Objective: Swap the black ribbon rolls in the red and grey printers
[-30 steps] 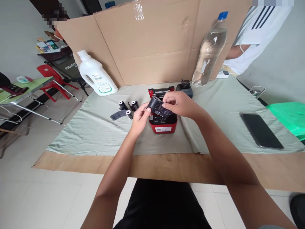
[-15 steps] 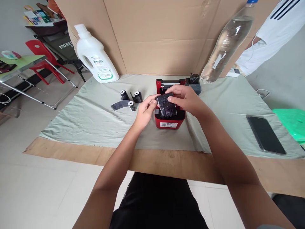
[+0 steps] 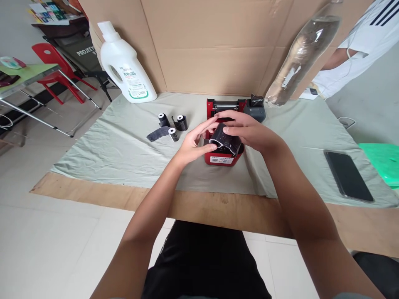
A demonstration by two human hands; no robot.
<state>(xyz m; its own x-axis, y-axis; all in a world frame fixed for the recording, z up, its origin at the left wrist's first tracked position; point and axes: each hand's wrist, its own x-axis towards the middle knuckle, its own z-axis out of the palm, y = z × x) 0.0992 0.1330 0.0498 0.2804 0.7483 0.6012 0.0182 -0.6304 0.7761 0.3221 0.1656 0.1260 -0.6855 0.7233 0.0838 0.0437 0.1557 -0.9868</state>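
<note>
A black roll (image 3: 227,140) with a loose end hanging toward me is held just above the red printer (image 3: 220,161). My left hand (image 3: 195,143) grips the roll at its left end, thumb below and fingers stretched over the top. From the right, my right hand (image 3: 251,129) is closed on the roll, thumb lying on its dark face. The printer's lid stands raised behind my hands, and they hide much of its inside. A white label faces me on the printer's front.
Several small black rolls (image 3: 173,134), one with a strip (image 3: 158,133), lie at left. A grey device (image 3: 256,112) stands behind right. A white detergent jug (image 3: 126,68), a water bottle (image 3: 304,58) and a phone (image 3: 347,175) are around. A person's sleeve (image 3: 369,45) shows behind the cardboard.
The roll has turned in my hands, so its left end and hanging flap now show. My left hand has spread around its end. The view has shifted slightly.
</note>
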